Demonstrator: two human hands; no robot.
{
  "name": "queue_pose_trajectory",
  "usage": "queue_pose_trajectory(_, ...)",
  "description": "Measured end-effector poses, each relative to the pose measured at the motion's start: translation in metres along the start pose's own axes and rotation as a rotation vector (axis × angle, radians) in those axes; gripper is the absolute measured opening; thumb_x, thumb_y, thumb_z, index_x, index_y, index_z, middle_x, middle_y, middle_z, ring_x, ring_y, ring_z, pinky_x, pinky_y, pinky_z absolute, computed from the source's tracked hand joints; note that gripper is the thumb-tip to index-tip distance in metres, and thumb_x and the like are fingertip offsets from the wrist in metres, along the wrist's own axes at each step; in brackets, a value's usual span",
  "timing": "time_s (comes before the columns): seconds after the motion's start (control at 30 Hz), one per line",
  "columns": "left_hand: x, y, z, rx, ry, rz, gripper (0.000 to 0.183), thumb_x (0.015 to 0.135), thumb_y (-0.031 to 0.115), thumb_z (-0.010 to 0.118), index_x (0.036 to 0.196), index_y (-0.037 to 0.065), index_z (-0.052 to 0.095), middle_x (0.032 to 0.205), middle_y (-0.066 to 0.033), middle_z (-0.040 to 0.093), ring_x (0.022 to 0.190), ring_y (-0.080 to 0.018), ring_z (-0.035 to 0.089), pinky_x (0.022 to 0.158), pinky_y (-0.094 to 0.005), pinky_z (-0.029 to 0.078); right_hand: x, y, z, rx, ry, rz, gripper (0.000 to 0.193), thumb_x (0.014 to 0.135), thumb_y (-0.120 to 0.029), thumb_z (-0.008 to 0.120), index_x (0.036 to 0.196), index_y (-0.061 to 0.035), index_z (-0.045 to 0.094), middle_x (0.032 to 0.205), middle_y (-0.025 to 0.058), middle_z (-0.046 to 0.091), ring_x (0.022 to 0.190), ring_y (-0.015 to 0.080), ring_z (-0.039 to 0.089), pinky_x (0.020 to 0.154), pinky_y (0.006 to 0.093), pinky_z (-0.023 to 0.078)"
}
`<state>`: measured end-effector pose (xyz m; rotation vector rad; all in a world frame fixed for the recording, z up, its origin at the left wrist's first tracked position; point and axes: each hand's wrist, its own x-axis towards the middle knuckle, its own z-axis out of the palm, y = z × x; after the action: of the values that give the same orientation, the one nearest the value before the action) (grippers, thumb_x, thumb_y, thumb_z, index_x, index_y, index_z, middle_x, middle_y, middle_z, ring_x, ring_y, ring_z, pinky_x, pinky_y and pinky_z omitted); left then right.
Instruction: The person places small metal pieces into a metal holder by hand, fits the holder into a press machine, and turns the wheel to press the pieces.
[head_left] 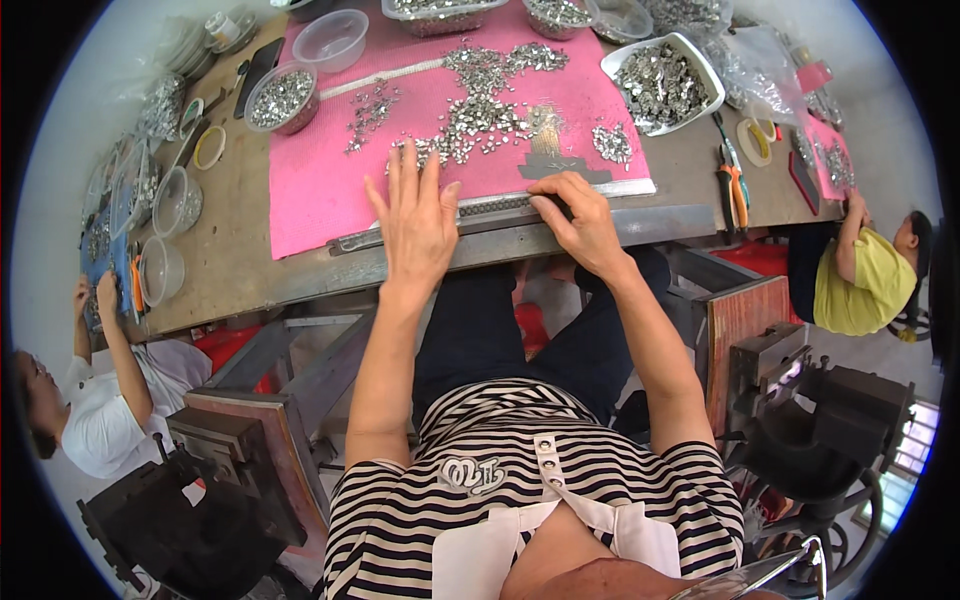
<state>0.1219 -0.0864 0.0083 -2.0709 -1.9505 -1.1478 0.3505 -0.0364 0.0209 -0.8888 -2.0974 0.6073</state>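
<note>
A long dark metal bar with a row of small slots (492,207) lies along the front edge of the pink mat (305,190). My left hand (415,220) reaches across the bar with its fingers stretched out and apart. Its fingertips are at the near side of a heap of small shiny metal pieces (480,125). At the bar's right part, my right hand (580,220) has its fingers bent, thumb and forefinger close together over the bar. Whatever may be between those fingertips is too small to make out. A grey patch (565,170) lies on the mat just beyond that hand.
A white tray of metal pieces (662,85) stands at the right, with orange-handled pliers (732,190) nearer. Round tubs, one filled (283,97) and one clear (330,40), stand at the back left. Co-workers sit at the left (110,400) and right (855,280).
</note>
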Motion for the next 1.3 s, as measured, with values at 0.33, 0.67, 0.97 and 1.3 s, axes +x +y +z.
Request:
queue_pose_trajectory(0.33,0.002,0.021,-0.005,0.038,-0.406,0.04,0.082,0.102,0.059,0.042,0.145,-0.01,0.044,0.155,-0.0276,0.04,0.149,-0.0391,0.033,0.12,-0.0664,0.01,-0.004,-0.007,0.012,-0.038,0.121,-0.013,0.017,0.085,-0.002,0.074,0.101,-0.0005,0.069,0.097,0.012,0.069,0.091,0.0294,0.063,0.081,0.0377,0.049)
queue_pose_trajectory(0.67,0.018,-0.01,-0.021,-0.254,-0.178,-0.002,0.028,0.095,0.028,0.065,0.113,0.007,0.071,0.116,-0.013,0.068,0.113,-0.0324,0.06,0.107,-0.0564,0.032,0.009,-0.007,0.01,-0.079,0.151,-0.031,0.011,0.087,0.0,0.07,0.098,-0.0019,0.069,0.094,0.0106,0.067,0.087,0.0283,0.062,0.08,0.0375,0.048)
queue_pose_trajectory(0.97,0.035,-0.021,-0.006,-0.062,-0.146,-0.015,0.009,0.087,0.019,0.073,0.094,0.013,0.073,0.087,-0.0021,0.066,0.09,-0.0234,0.059,0.096,-0.0461,0.033,0.055,-0.008,0.052,-0.257,-0.021,-0.085,0.007,0.086,-0.009,0.072,0.092,-0.0043,0.07,0.089,0.0106,0.061,0.091,0.0302,0.059,0.081,0.0423,0.044)
queue_pose_trajectory(1.3,0.036,-0.027,0.002,-0.032,-0.155,0.039,0.01,0.086,0.018,0.073,0.095,0.012,0.074,0.091,-0.0018,0.068,0.095,-0.0234,0.059,0.098,-0.047,0.032,0.059,-0.009,0.074,-0.464,-0.004,-0.15,0.011,0.082,-0.011,0.07,0.086,-0.0028,0.066,0.09,0.0123,0.06,0.091,0.03,0.057,0.082,0.0429,0.042)
